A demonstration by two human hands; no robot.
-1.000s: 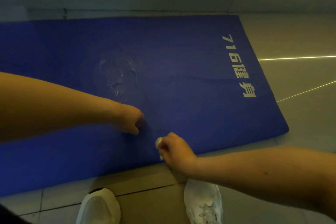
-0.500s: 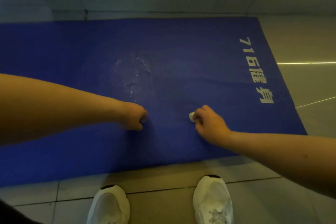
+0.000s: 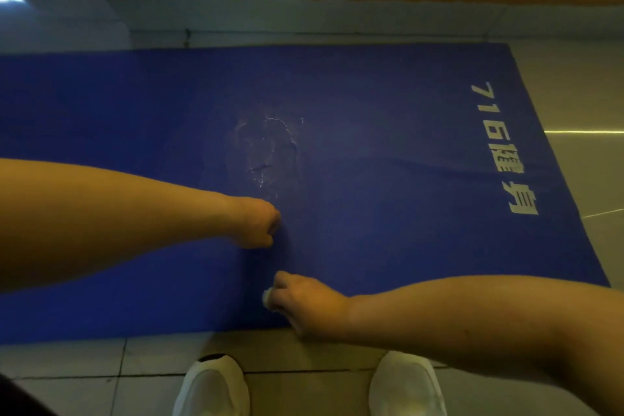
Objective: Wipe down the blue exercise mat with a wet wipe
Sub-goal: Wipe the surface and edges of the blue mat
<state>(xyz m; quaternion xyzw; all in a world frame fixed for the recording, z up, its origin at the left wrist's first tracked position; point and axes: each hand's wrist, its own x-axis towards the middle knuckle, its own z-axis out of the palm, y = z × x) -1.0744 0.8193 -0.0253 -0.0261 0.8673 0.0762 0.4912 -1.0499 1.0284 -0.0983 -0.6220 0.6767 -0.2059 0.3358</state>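
mat: flat matte blue exercise mat (image 3: 388, 105), white lettering (image 3: 504, 149) at right, spread across mid-frame on grey tiled floor (image 3: 304, 392) | centre: glossy wet smear (image 3: 266, 152) | left hand (image 3: 258, 223): grip closed in an empty fist, resting on mat below smear | right hand (image 3: 304, 304): grip pinching small crumpled white wet wipe (image 3: 267, 297) against mat near its lower edge | bottom: white shoes (image 3: 212, 385)

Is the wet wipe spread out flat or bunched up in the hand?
Bunched up: only a small white wad of the wet wipe shows, gripped in the curled fingers of the right hand.
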